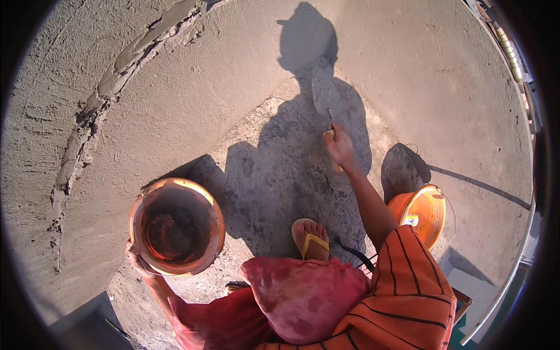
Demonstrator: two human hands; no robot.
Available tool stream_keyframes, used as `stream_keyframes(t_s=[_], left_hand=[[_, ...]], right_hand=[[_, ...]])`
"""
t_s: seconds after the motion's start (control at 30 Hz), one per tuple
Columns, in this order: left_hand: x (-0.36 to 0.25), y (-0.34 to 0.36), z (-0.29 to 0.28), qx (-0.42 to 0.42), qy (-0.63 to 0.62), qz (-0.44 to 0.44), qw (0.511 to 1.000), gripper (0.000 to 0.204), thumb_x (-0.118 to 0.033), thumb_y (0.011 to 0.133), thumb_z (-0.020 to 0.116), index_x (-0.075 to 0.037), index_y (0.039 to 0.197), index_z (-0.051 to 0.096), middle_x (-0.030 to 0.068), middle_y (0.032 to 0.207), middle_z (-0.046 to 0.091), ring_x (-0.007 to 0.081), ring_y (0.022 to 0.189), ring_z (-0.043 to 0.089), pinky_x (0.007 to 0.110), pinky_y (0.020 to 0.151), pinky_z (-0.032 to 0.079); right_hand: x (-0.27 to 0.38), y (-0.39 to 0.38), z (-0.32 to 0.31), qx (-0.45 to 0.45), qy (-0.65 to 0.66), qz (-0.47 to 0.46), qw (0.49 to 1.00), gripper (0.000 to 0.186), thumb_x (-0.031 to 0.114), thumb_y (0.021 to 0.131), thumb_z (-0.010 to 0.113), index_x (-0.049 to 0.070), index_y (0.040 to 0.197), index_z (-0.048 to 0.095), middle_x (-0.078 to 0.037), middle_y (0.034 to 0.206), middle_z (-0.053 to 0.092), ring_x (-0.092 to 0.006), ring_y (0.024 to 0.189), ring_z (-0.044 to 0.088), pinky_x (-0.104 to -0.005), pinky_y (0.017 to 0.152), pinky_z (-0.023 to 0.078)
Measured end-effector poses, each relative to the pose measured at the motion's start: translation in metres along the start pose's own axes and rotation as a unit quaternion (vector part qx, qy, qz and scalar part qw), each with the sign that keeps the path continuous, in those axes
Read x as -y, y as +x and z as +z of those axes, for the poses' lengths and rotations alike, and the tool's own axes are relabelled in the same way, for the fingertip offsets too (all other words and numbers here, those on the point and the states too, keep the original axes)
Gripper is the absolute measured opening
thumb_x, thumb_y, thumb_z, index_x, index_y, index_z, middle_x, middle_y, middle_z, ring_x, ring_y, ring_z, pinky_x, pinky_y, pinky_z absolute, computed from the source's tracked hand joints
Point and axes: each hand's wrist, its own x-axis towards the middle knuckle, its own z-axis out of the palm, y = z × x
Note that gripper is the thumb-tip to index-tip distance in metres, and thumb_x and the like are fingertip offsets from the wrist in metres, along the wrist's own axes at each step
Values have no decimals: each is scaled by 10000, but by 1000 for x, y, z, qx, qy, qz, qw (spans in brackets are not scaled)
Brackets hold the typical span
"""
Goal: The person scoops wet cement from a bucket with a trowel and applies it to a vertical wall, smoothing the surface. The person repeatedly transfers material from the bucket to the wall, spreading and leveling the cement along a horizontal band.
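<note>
My right hand [340, 147] is closed round the pale handle of a trowel [324, 93]. The trowel's grey, mortar-smeared blade points away from me, near the corner where the walls meet the floor. At the left, my left hand [137, 258] grips the outer side of an orange bucket [213, 230], close to its wire handle. The bucket leans so that its mouth faces up, with grey mortar [175, 230] inside; part of my left hand is hidden behind its wall.
A second orange bucket [436, 204] stands to the right, beside my sleeve. Rough plastered walls [192, 99] rise left and right, the left one with a ragged ridge [111, 81]. My sandalled foot [312, 238] rests on the concrete floor [274, 192], where my shadow falls.
</note>
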Motion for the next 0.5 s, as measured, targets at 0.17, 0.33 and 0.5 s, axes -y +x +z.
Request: stream_keyframes(t_s=[0.17,0.33,0.5], left_hand=[[-5,-1,7,0,10,-1,1000,162,-199,838,572,-45,832,522,82,913,623,169,851,593,341,804,500],[5,13,6,35,-4,8,999,208,-190,833,551,-3,925,561,105,962,638,176,871,598,333,814,494],[1,0,-17,33,-21,7,999,245,-220,865,543,-1,976,552,125,1025,626,210,932,593,371,875,478]], right_hand=[[14,85,-24,61,-181,21,981,302,187,831,553,-21,1049,546,-229,1036,581,-346,953,614,-418,785,515],[23,74,18,165,-221,-17,961,395,256,839,549,-28,1106,484,-213,1001,604,-367,880,633,-442,763,522],[66,-20,29,221,-219,-115,943,407,248,823,568,-26,1104,460,-178,948,618,-342,746,656,-430,638,540]])
